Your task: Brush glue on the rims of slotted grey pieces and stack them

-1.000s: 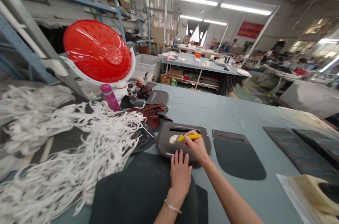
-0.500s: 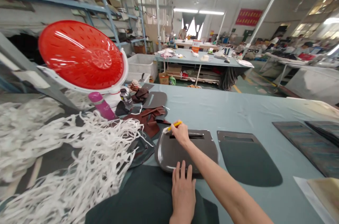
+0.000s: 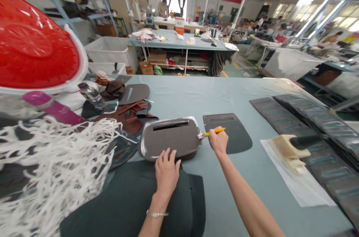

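Note:
My right hand (image 3: 220, 142) is closed around a yellow-handled brush (image 3: 207, 134). White paste covers its bristles, which touch the right edge of a dark grey rounded panel (image 3: 171, 140). A long slot runs across the panel's far part, and white paste lines its left, far and right edges. My left hand (image 3: 167, 171) lies with fingers outstretched, fingertips on the panel's near edge. Under that hand and wrist is dark green sheet material (image 3: 123, 196). Right of the panel lies a similar slotted piece (image 3: 238, 134), partly hidden behind my right hand.
White strips (image 3: 64, 169) are heaped at left, near a purple flask (image 3: 56, 108), a clear bottle (image 3: 92, 95) and a red basket (image 3: 33, 42). Brown scraps (image 3: 129, 115) lie beyond. At right are a cream block (image 3: 288, 153) on white paper (image 3: 305, 192) and overlapping dark panels (image 3: 280, 115).
My right hand has carried the brush from the panel's far left corner to its right edge. White paste now shows along the far and right edges. The view has swung right and down.

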{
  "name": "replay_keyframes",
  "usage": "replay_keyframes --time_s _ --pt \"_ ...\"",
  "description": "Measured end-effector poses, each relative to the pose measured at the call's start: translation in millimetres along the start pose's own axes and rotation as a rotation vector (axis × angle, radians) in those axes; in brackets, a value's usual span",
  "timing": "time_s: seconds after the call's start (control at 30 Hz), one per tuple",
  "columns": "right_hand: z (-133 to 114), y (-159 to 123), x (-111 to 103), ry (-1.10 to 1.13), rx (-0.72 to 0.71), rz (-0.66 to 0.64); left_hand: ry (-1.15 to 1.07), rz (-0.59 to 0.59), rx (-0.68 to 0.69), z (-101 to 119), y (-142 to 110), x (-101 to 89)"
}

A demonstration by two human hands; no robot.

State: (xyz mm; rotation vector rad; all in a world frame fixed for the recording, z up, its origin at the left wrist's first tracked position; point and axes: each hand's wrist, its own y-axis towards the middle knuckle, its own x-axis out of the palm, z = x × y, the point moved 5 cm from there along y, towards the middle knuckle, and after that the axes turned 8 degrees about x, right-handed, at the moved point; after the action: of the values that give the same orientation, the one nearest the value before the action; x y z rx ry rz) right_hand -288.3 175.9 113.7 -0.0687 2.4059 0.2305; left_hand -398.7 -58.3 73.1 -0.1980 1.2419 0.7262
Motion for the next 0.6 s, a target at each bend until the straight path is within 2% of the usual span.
replay_keyframes --time_s 0.07,0.13,0.2,0.3,0.37,0.43,0.47,0.53,0.6 --pt "5 -31 -16 -0.02 0.024 0.04 -0.08 -0.017 -0.061 -7 6 -6.8" --pt "-6 -66 -18 0.063 -0.009 0.007 -0.209 -0.043 -0.167 -25 16 -14.3" --pt "-33 -103 -1 0.215 -0.088 -0.147 -0.354 -0.03 -0.277 -49 29 -23.2" --pt "-81 -159 45 0.399 -0.241 -0.469 -0.459 -0.003 -0.374 -87 45 -34.4" --pt "-97 -181 68 0.425 -0.307 -0.573 -0.449 -0.046 -0.408 -105 51 -36.0" --pt "-87 -180 74 0.392 -0.308 -0.581 -0.425 -0.09 -0.423 -115 51 -34.7" --pt "-73 -170 69 0.366 -0.29 -0.558 -0.415 -0.11 -0.423 -118 51 -33.4" --pt "-35 -135 42 0.297 -0.227 -0.455 -0.382 -0.142 -0.41 -117 49 -30.4" --pt "2 -92 3 0.203 -0.135 -0.248 -0.314 -0.166 -0.379 -109 47 -27.6"
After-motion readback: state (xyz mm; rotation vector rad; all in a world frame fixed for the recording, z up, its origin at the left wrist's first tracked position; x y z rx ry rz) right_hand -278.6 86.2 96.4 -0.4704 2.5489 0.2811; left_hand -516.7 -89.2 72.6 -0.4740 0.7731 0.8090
